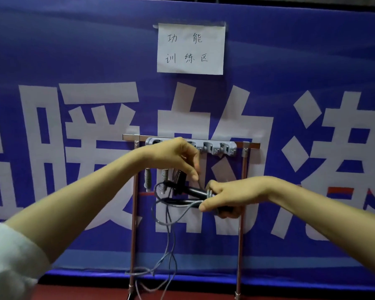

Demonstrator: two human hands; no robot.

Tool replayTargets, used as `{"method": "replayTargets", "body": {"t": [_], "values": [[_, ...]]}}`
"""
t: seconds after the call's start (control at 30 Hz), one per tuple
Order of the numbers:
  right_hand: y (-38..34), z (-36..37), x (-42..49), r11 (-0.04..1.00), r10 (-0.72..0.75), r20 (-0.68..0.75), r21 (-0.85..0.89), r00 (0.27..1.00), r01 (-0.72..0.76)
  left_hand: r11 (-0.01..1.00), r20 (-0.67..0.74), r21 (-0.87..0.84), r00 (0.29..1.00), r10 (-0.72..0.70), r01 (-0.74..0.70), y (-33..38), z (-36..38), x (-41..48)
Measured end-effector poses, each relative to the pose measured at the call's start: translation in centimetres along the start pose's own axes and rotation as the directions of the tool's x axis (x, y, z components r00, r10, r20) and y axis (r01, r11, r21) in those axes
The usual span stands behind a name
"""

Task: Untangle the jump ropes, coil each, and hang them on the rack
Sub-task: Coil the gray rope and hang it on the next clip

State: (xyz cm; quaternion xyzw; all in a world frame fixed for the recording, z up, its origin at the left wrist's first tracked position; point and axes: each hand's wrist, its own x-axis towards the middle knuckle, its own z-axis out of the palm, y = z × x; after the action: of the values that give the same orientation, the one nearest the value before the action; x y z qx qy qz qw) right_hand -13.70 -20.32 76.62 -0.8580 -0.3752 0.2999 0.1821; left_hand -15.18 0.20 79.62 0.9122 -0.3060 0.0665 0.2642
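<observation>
Grey cord (170,245) trails to the floor (74,293), right hand (232,198) gripping the black handles (193,191), left hand (173,154) pinching a strand: pull now and it may snag the rack (133,213)!

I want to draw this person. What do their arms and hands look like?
Both hands are bare: no gloves, rings or watch show on the left hand or right hand. The left arm has a soft white sleeve pushed up toward the elbow. No sleeve shows on the right arm.
</observation>
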Motion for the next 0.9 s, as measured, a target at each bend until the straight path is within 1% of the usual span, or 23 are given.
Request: {"method": "replayTargets", "body": {"t": [0.07,0.13,0.2,0.23,0.27,0.33,0.37,0.4,0.43,0.47,0.5,0.53,0.57,0.6,0.63,0.67,0.7,0.73,0.77,0.83,0.87,0.9], "values": [[0.3,0.1,0.7,1.000,-0.028,0.025,0.010,0.999,0.028,0.996,-0.052,0.066,0.997,0.059,-0.055,0.0,0.6,-0.3],[0.6,0.4,1.7,0.999,-0.034,0.004,-0.013,0.999,0.034,0.983,-0.047,0.154,0.993,0.108,-0.100,0.1,1.1,-0.5],[0.9,0.6,2.2,0.995,-0.046,-0.116,-0.097,0.992,0.035,0.951,-0.045,0.283,0.989,0.142,-0.124,0.1,1.3,-0.6],[1.1,0.5,2.4,0.983,-0.063,-0.197,-0.182,0.978,0.027,0.931,-0.051,0.343,0.988,0.147,-0.121,0.0,1.3,-0.8],[1.5,0.5,2.5,0.960,-0.080,-0.278,-0.279,0.957,0.000,0.916,-0.058,0.390,0.990,0.128,-0.095,-0.1,1.3,-0.9],[2.1,0.3,2.6,0.882,-0.090,-0.408,-0.457,0.909,-0.118,0.894,-0.055,0.447,0.998,-0.006,0.030,-0.5,1.5,-1.2],[2.3,0.3,2.7,0.807,-0.096,-0.461,-0.555,0.882,-0.203,0.889,-0.049,0.444,0.994,-0.100,0.111,-0.6,1.9,-1.2],[2.5,0.3,2.8,0.706,-0.116,-0.507,-0.647,0.854,-0.288,0.894,-0.040,0.408,0.982,-0.186,0.186,-0.7,2.5,-1.2],[2.7,0.3,3.1,0.606,-0.148,-0.547,-0.708,0.824,-0.361,0.910,-0.032,0.333,0.967,-0.252,0.248,-0.8,3.1,-1.2],[2.9,0.2,3.3,0.530,-0.189,-0.579,-0.740,0.793,-0.414,0.928,-0.019,0.214,0.951,-0.308,0.304,-0.9,3.8,-1.1],[3.0,0.0,3.4,0.483,-0.230,-0.607,-0.750,0.760,-0.453,0.934,0.009,0.049,0.935,-0.355,0.354,-0.9,4.3,-1.1],[3.2,-0.1,3.6,0.459,-0.272,-0.630,-0.749,0.727,-0.478,0.911,0.049,-0.135,0.921,-0.385,0.389,-1.0,4.9,-1.1],[3.2,-0.3,3.6,0.448,-0.317,-0.650,-0.744,0.691,-0.495,0.854,0.086,-0.325,0.912,-0.401,0.406,-1.0,5.3,-1.1],[3.3,-0.5,3.6,0.442,-0.355,-0.668,-0.737,0.654,-0.512,0.757,0.119,-0.510,0.905,-0.408,0.409,-1.0,5.8,-1.1],[3.3,-0.6,3.5,0.434,-0.391,-0.683,-0.728,0.617,-0.531,0.624,0.148,-0.674,0.899,-0.412,0.396,-1.1,6.2,-0.9],[3.3,-0.7,3.4,0.411,-0.431,-0.690,-0.724,0.582,-0.554,0.474,0.173,-0.798,0.895,-0.412,0.372,-1.1,6.5,-0.7],[3.3,-0.7,3.4,0.380,-0.461,-0.694,-0.718,0.553,-0.583,0.339,0.191,-0.876,0.891,-0.412,0.344,-1.1,6.8,-0.4],[3.4,-0.7,3.5,0.362,-0.481,-0.694,-0.713,0.535,-0.600,0.247,0.202,-0.914,0.889,-0.410,0.321,-1.2,7.1,-0.1],[3.3,-0.7,3.5,0.369,-0.479,-0.697,-0.712,0.534,-0.598,0.191,0.202,-0.935,0.891,-0.406,0.299,-1.2,7.4,0.2],[2.9,-0.9,3.3,0.418,-0.456,-0.710,-0.704,0.537,-0.574,0.117,0.173,-0.964,0.897,-0.406,0.239,-1.0,7.9,0.7],[2.7,-1.0,3.2,0.453,-0.445,-0.726,-0.687,0.524,-0.568,0.101,0.147,-0.974,0.900,-0.410,0.205,-0.8,8.1,0.8],[2.5,-1.1,2.9,0.496,-0.428,-0.746,-0.666,0.510,-0.557,0.117,0.109,-0.978,0.904,-0.414,0.171,-0.6,8.4,0.9]]}}
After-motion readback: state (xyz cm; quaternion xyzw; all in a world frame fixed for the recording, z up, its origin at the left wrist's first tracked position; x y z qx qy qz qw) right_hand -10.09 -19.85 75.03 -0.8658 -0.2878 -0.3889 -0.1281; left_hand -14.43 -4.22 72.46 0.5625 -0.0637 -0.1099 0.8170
